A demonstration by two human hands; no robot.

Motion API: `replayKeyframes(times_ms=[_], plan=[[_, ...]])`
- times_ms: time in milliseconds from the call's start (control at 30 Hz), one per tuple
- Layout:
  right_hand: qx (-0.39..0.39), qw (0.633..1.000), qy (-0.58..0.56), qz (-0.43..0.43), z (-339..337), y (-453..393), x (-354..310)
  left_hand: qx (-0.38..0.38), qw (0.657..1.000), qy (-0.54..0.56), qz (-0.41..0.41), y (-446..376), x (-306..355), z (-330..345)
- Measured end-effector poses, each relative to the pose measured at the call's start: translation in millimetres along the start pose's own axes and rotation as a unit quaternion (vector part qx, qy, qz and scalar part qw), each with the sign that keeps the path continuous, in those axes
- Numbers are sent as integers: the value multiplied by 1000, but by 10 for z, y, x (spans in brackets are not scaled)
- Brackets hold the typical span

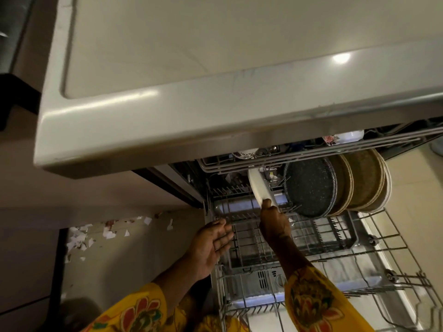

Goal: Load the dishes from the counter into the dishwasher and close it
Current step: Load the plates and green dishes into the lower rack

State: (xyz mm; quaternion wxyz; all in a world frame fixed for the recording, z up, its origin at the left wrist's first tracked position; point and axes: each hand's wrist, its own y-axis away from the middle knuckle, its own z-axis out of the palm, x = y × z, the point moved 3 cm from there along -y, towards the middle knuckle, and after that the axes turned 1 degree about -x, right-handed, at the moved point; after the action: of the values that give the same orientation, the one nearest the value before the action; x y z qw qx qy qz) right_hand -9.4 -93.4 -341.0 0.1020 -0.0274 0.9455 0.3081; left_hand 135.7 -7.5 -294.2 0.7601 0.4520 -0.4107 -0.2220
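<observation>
The dishwasher stands open with its lower rack (311,257) pulled out over the dropped door. My right hand (273,221) grips the near edge of a white dish (260,188), tilted on edge among the rack's back tines. Right of it stand a dark speckled pan (309,188) and several tan plates (364,180), all upright. My left hand (213,243) hovers with straight fingers at the rack's left edge, holding nothing. The upper rack (287,156) holds white floral cups (345,137) under the counter overhang.
The grey counter (215,68) juts out overhead and hides the back of the machine. Torn paper scraps (107,231) litter the floor to the left. A detergent compartment (266,281) shows on the open door below the rack. Pale floor tiles lie at right.
</observation>
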Motion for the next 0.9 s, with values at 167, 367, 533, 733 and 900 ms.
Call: replayKeyframes(times_ms=[167,367,533,733,900], plan=[[0,1000,-3,-9,83,171,64,-1,1000,-3,-11,44,-45,-22],[7,999,31,-8,94,298,28,2,1000,3,-22,57,-41,-52],[11,1000,2,11,57,319,40,7,999,9,-34,77,-41,-93],[-2,1000,15,2,49,184,10,5,999,9,-37,61,-25,-115],[18,999,26,9,123,251,-44,10,999,6,-39,54,-54,-154]])
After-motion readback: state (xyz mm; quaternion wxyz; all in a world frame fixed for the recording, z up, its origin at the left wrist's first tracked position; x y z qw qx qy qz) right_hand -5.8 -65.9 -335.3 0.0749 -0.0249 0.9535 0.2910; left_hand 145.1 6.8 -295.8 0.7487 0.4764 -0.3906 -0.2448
